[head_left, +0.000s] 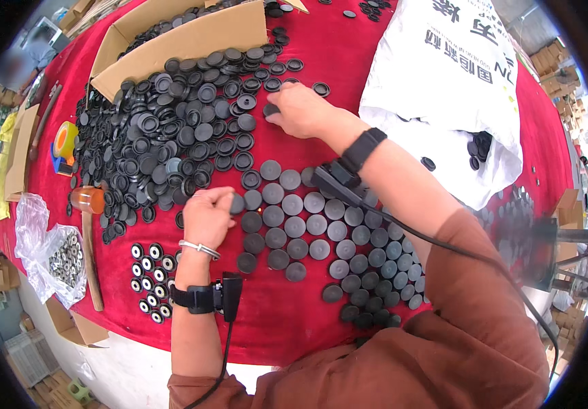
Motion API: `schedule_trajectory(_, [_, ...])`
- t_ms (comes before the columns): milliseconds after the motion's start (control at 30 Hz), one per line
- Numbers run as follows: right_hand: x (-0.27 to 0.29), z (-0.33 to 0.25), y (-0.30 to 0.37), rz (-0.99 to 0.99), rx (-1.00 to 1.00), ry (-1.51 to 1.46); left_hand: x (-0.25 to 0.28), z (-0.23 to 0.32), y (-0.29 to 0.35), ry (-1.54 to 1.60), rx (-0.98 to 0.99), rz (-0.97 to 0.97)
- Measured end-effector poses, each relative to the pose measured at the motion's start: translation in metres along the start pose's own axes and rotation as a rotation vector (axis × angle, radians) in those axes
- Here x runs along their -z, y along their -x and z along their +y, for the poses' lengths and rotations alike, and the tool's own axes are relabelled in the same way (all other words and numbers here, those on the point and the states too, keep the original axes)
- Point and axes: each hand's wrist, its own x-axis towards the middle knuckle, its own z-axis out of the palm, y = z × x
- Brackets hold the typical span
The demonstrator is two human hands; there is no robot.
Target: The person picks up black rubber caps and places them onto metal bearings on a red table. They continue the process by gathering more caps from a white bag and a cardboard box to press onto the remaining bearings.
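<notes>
My left hand, a metal bangle at its wrist, pinches the edge of a black round cap at the left end of the laid-out caps. Farther off and to the right, my right hand has its fingers closed on another black cap, at the right edge of a big loose pile of black caps. Between my forearms, rows of black caps lie smooth face up on the red cloth. Many pile caps show their hollow, rimmed side.
A cardboard box of caps lies behind the pile. White sack stands right. Left are a mallet, yellow tape, a plastic bag of metal parts and black discs with pale centres. Cables trail from both wrists.
</notes>
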Motion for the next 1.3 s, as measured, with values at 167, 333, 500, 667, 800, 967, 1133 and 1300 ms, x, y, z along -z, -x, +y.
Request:
schedule_trajectory(167, [0.019, -0.010, 0.001, -0.136, -0.187, -0.465, 0.005, 0.003, 0.005, -0.543, -0.433, 0.117])
schedule_trajectory(333, [0.020, -0.016, 0.041, -0.358, -0.358, -2.049, -0.010, 0.038, 0.000, 0.001, -0.440, 0.187])
schedule_trajectory(500, [0.029, -0.038, 0.060, -0.369, -0.439, -2.053, -0.028, 0.064, -0.002, 0.334, -0.384, 0.139])
schedule_trajectory(667, [0.032, -0.050, 0.039, -0.058, -0.482, -1.010, -0.015, 0.058, 0.005, 0.551, -0.096, 0.118])
schedule_trajectory(800, [-0.002, -0.020, -0.010, 0.327, -0.228, -0.384, -0.008, 0.045, 0.024, 0.678, 0.004, 0.112])
schedule_trajectory(967, [-0.025, -0.024, -0.051, 0.174, -0.127, -0.087, 0.006, 0.023, 0.090, 0.684, 0.048, -0.014])
schedule_trajectory(1133, [0.009, -0.039, -0.038, 0.023, -0.307, -0.372, 0.017, -0.016, 0.163, 0.748, 0.168, 0.017])
schedule_trajectory(1300, [0.004, -0.137, 0.029, -0.334, -0.316, -1.170, 0.023, -0.088, 0.205, 0.515, 0.032, 0.406])
